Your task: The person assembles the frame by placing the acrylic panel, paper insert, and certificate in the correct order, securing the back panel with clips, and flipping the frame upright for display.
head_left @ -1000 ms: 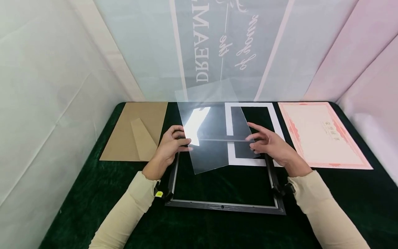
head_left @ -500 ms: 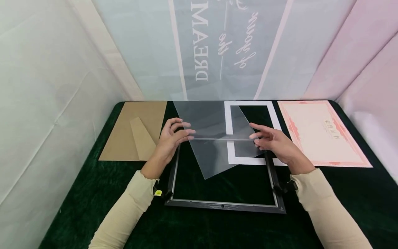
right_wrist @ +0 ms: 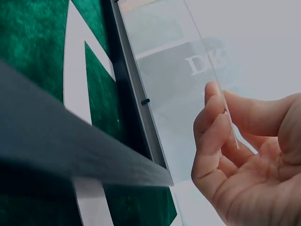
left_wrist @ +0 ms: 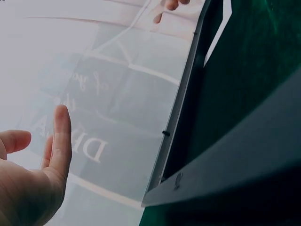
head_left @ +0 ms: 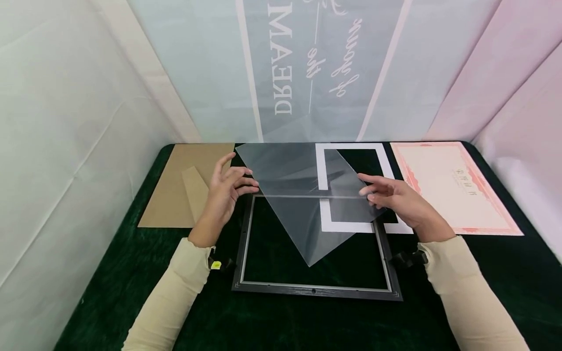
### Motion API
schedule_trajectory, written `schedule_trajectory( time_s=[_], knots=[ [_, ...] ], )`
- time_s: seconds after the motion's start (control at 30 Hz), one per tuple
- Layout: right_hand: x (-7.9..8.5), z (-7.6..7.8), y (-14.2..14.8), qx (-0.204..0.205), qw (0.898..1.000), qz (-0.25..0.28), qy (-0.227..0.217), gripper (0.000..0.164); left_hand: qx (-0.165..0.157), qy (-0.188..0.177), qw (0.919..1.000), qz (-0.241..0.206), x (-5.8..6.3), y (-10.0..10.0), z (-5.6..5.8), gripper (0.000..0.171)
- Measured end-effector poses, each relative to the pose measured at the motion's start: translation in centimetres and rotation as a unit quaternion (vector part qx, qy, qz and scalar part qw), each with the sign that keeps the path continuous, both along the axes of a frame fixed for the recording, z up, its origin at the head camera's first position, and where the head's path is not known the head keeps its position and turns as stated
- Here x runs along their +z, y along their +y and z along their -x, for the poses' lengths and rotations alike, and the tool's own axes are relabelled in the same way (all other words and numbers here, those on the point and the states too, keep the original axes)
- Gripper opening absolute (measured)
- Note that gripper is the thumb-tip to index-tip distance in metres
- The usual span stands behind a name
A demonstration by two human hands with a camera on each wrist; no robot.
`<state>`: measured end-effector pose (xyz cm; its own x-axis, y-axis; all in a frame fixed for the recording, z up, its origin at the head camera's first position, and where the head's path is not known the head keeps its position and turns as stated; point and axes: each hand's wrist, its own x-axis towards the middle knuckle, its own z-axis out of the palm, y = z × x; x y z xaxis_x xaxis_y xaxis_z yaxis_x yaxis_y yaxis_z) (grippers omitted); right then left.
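Note:
A clear rectangular sheet (head_left: 281, 170) is held tilted over the far part of a dark picture frame (head_left: 313, 292), one corner pointing toward me. My right hand (head_left: 392, 197) pinches its right edge; in the right wrist view the thumb and fingers (right_wrist: 214, 136) lie on either side of that edge. My left hand (head_left: 224, 195) is at the left edge, fingers spread and mostly straight, fingertips right at the sheet. The left wrist view has its index finger (left_wrist: 61, 139) upright, thumb apart. Through the sheet shows part of a white mat (head_left: 386, 161), lying behind the frame.
On the left lies a brown backing board (head_left: 160, 200) with a stand leg (head_left: 195, 192). A pink-bordered certificate (head_left: 448, 195) lies on the right. Green cloth (head_left: 281, 326) covers the table, and a printed backdrop (head_left: 316, 73) rises behind its far edge.
The sheet has turned and tipped lower, its near corner swinging right and toward me. My left hand has shifted left and its fingers have opened outward; my right hand has moved slightly right, still pinching.

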<state>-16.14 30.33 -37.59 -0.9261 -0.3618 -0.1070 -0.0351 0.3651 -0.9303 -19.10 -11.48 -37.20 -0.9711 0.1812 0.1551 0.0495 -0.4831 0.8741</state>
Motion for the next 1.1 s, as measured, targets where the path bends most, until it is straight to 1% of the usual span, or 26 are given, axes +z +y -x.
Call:
schedule_trajectory(
  time_s=[0.17, 0.37, 0.53, 0.6, 0.77, 0.9, 1.0, 1.1],
  knots=[
    [0.1, 0.1, 0.6, 0.010, 1.000, -0.003, 0.001, 0.056, 0.012, -0.010, 0.9998, 0.008, -0.1, -0.4, 0.4, 0.050],
    [0.1, 0.1, 1.1, 0.007, 1.000, -0.015, 0.004, 0.055, 0.004, -0.038, 0.9989, 0.027, -0.3, -0.6, 0.7, 0.040],
    [0.1, 0.2, 1.4, 0.009, 1.000, -0.020, 0.008, 0.053, 0.001, -0.046, 0.9977, 0.050, -0.4, -0.8, 0.8, 0.023],
    [0.0, 0.3, 1.5, 0.012, 1.000, -0.017, 0.008, 0.052, 0.004, -0.052, 0.9962, 0.069, -0.4, -0.9, 0.7, 0.018],
    [0.0, 0.4, 1.6, 0.015, 1.000, -0.019, 0.004, 0.050, -0.009, -0.069, 0.9914, 0.111, -0.4, -1.1, 0.7, 0.019],
    [-0.2, 0.5, 1.6, -0.002, 1.000, -0.023, 0.006, 0.049, -0.031, -0.078, 0.9862, 0.143, -0.3, -1.1, 0.7, 0.022],
    [-0.2, 0.5, 1.8, -0.017, 1.000, -0.022, 0.009, 0.049, -0.042, -0.077, 0.9833, 0.160, -0.3, -1.0, 0.7, 0.021],
    [-0.2, 0.5, 2.1, -0.023, 0.999, -0.019, 0.011, 0.048, -0.043, -0.063, 0.9839, 0.162, -0.3, -0.9, 0.6, 0.016]
  ],
)
